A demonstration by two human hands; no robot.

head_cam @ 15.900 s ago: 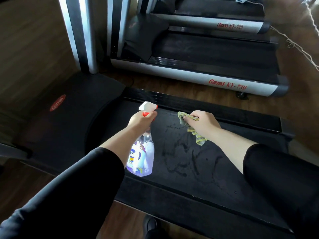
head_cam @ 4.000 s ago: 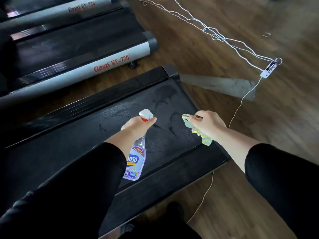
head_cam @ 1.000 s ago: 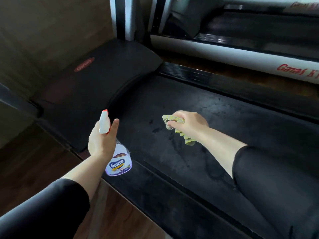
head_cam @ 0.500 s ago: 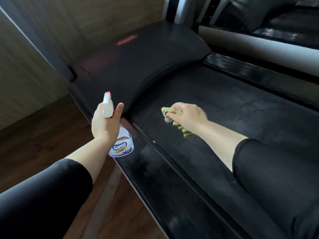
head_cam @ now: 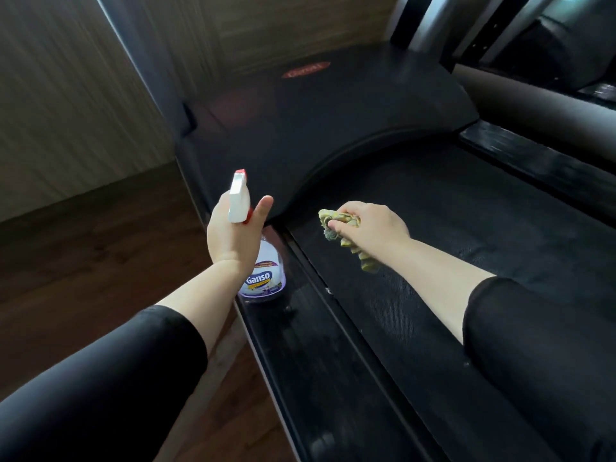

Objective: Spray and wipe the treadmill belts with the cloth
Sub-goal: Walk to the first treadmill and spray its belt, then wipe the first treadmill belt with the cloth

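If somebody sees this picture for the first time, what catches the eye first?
The spray bottle, white and red at its head, stands out in the left hand over the treadmill's side rail. To its right, the right hand grips a crumpled yellow-green cloth over the black belt, beside the curved motor cover.

A single wide-angle view from the person's head looks forward and steeply down along both forearms, close to the left hand and right hand. The treadmill belt runs beneath and right of the hands, with the floor to their left.
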